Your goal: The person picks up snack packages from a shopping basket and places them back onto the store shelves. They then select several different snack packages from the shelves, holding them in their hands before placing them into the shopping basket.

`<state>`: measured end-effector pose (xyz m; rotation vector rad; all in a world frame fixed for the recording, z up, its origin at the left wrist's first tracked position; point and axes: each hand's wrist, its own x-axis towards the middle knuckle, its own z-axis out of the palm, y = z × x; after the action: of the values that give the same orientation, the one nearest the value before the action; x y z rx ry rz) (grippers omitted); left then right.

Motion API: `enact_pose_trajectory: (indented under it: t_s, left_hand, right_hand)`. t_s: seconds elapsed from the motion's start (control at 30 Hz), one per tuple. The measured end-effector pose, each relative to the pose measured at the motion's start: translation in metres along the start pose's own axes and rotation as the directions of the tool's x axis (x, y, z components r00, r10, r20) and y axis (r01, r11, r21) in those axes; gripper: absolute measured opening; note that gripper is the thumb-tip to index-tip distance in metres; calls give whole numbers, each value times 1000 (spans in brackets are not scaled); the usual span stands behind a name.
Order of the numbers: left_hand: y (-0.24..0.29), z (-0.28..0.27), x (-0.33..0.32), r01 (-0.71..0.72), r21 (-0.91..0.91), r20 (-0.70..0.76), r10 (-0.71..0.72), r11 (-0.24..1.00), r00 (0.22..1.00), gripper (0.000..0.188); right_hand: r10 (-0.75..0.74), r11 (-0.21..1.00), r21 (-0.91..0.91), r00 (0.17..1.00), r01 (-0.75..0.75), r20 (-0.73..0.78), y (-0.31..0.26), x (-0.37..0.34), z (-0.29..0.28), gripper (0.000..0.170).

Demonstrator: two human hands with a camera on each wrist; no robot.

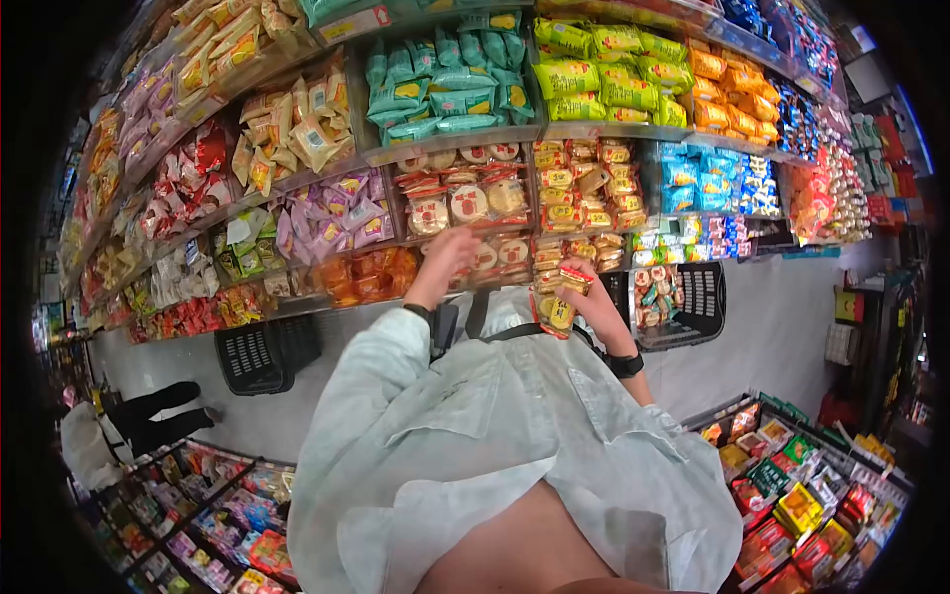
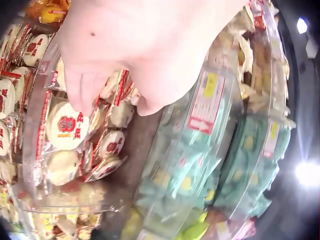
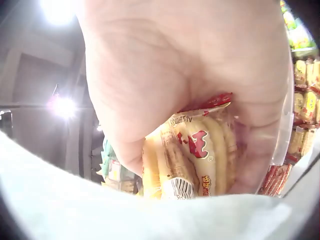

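Note:
My left hand [image 1: 450,262] reaches over the bin of round white crackers [image 1: 469,203] in clear, red-edged packs. In the left wrist view, the fingers [image 2: 82,95] extend down at those packs [image 2: 67,125], with the thumb apart from them. Against my waist, my right hand [image 1: 596,307] grips small snack packs [image 1: 559,314] with gold and red on their wrappers. The right wrist view shows fingers and thumb curled round clear packs of pale crackers [image 3: 200,150], with red print and a barcode; the sleeve hides their lower part.
Beside the cracker bin are gold-wrapped snacks [image 1: 594,183] and purple packs [image 1: 341,213]. Teal packs [image 1: 450,84] and green packs [image 1: 609,69] fill the tier above. A black basket [image 1: 705,302] with packs stands at right, another dark basket [image 1: 252,356] at left. A person's legs [image 1: 163,416] show behind.

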<state>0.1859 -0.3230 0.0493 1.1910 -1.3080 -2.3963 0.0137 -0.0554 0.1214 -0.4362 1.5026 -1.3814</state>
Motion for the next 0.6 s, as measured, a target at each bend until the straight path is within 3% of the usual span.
enact_pose_trajectory:
  t_s: [0.13,0.23,0.37,0.53,0.6]
  left_hand:
    - [-14,-2,-59,107,119,114,-120,987,986,35]
    - [-18,0,-101,14,201,196,-54,979,979,39]
    - [-22,20,-167,-25,146,325,-24,989,945,43]
    - [-69,12,-191,63,-2,228,-61,998,972,36]
    - [-80,11,-197,126,-51,259,-109,991,960,37]
  right_hand:
    - [-51,996,-71,999,52,19,7,-14,31,48]
    - [-65,993,-97,998,66,6,11,-20,61,51]
    - [-52,989,-132,991,69,127,32,-39,107,56]
    - [-15,977,-212,996,34,93,39,-79,133,65]
    - [-10,977,-209,995,31,99,46,-91,128,65]
